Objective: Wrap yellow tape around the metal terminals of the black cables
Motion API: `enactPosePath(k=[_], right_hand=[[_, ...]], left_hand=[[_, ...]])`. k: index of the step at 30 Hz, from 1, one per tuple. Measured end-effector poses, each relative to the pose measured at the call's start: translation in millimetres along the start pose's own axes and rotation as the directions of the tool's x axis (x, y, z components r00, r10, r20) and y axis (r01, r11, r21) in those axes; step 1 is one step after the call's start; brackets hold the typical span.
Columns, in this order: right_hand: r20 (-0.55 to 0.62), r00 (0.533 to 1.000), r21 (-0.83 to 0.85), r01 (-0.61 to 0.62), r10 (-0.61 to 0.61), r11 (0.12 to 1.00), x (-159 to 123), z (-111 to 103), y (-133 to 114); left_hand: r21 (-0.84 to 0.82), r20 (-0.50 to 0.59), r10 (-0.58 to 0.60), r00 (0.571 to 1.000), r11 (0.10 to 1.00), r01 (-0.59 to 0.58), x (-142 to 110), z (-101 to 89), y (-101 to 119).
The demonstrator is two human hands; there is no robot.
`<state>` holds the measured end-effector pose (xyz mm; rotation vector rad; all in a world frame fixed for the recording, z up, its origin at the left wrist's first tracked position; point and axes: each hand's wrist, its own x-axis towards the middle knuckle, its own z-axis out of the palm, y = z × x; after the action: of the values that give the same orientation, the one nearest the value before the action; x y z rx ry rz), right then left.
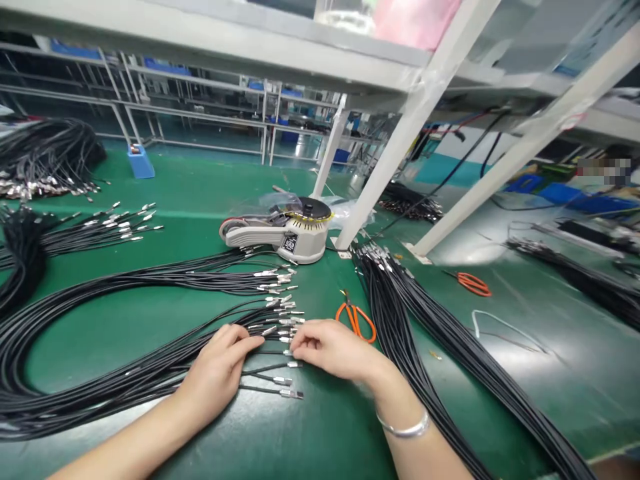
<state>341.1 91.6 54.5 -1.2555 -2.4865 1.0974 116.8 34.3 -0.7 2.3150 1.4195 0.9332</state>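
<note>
Several thin black cables [125, 363] with silver metal connector ends [283, 320] lie looped on the green table [310, 427]. My left hand [217, 370] rests flat on the cable bundle just behind the connectors, fingers stretched out. My right hand [333, 348] is curled, with its fingertips pinching at the connector tips from the right side. A silver bangle circles my right wrist. A few single cables with connectors lie apart below my hands.
An automatic tape dispenser [283, 230] stands behind the cables. Orange scissors [356, 319] lie right of my hand; a second pair [473, 283] lies further right. Another thick black cable bundle [430, 333] runs diagonally right. More cable piles [45, 153] sit far left. White frame posts [395, 147] rise behind.
</note>
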Motion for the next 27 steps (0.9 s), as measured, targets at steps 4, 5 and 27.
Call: enactPosePath(k=[4,5,27], right_hand=[[0.156,0.988,-0.060,0.000,0.009,0.998,-7.7,1.0,-11.3],[0.163,0.986,-0.100,0.000,0.016,0.995,-8.9,2.8,-14.5],[-0.254,0.966,-0.178,-0.103,0.055,0.979,-38.1,41.4,-25.1]], left_hand=[[0.053,0.015,0.069,0.997,0.996,-0.070,-0.2,-3.3,1.7],[0.071,0.006,0.087,0.996,0.994,-0.087,-0.3,-4.4,3.9],[0.126,0.066,0.258,0.964,0.956,-0.264,-8.5,6.9,24.1]])
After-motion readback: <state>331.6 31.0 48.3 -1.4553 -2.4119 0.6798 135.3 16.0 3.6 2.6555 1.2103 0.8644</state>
